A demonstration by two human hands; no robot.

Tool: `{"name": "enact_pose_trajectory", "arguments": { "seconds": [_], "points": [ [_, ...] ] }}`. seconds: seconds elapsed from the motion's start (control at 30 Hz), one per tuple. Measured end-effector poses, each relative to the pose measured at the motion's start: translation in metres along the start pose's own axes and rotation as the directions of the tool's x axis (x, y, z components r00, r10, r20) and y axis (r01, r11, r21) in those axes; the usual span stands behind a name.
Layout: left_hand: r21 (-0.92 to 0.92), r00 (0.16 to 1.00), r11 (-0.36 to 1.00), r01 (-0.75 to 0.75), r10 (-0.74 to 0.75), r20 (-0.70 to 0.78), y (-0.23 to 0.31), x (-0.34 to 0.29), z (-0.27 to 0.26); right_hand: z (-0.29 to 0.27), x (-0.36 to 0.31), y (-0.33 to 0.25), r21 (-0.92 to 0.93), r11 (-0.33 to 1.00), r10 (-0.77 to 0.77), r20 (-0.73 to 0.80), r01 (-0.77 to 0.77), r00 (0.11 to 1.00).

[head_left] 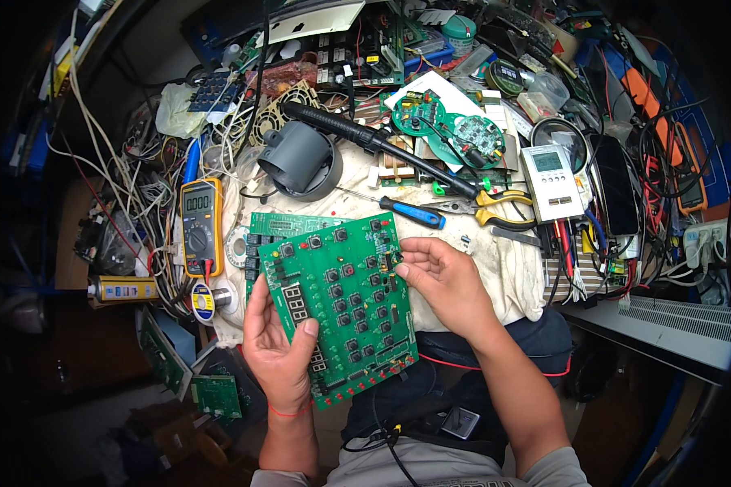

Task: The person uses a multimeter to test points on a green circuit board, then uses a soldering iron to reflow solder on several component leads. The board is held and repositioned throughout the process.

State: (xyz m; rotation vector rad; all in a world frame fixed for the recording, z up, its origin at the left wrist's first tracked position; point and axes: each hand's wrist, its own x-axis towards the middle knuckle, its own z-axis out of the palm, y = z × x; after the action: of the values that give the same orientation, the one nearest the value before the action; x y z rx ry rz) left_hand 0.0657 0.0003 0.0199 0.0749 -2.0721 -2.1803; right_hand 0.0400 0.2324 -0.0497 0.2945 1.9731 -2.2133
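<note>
A green circuit board (365,280), with many black push buttons, two seven-segment displays and red LEDs along its lower edge, is held tilted above my lap and the cloth's near edge. My left hand (278,345) grips its left side, thumb over the front beside the displays. At the upper right edge, my right hand (447,280) closes its thumb and fingertips on the board near small components. Behind the held board, a second green board (270,223) with black relay-like blocks lies on the cloth, partly hidden.
On the white cloth (495,272) lie a blue screwdriver (414,213), yellow-handled pliers (503,209) and a grey pipe piece (296,158). A yellow multimeter (201,231) and solder spool (204,300) stand left, a white meter (552,183) right. Tangled cables and boards crowd the back.
</note>
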Motion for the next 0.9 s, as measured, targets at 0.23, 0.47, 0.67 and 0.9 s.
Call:
{"name": "enact_pose_trajectory", "arguments": {
  "seconds": [0.23, 0.47, 0.67, 0.9],
  "points": [
    [-0.038, 1.000, 0.999, -0.024, 0.025, 0.017, -0.003, -0.001, -0.005, -0.006, 0.007, -0.004, 0.073, 0.994, 0.077, 0.069, -0.082, 0.995],
    [-0.012, 0.999, 0.999, -0.041, 0.041, 0.031, -0.007, -0.002, -0.010, -0.008, 0.009, -0.011, 0.165, 0.977, 0.123, 0.096, -0.138, 0.988],
    [-0.022, 0.999, 0.999, -0.043, 0.044, 0.030, -0.008, -0.003, -0.009, -0.011, 0.012, -0.012, 0.182, 0.971, 0.136, 0.105, -0.154, 0.985],
    [-0.018, 0.999, 0.999, -0.028, 0.029, 0.033, -0.005, -0.001, -0.007, -0.010, 0.012, -0.013, 0.167, 0.971, 0.159, 0.095, -0.173, 0.983]
  ]
}}
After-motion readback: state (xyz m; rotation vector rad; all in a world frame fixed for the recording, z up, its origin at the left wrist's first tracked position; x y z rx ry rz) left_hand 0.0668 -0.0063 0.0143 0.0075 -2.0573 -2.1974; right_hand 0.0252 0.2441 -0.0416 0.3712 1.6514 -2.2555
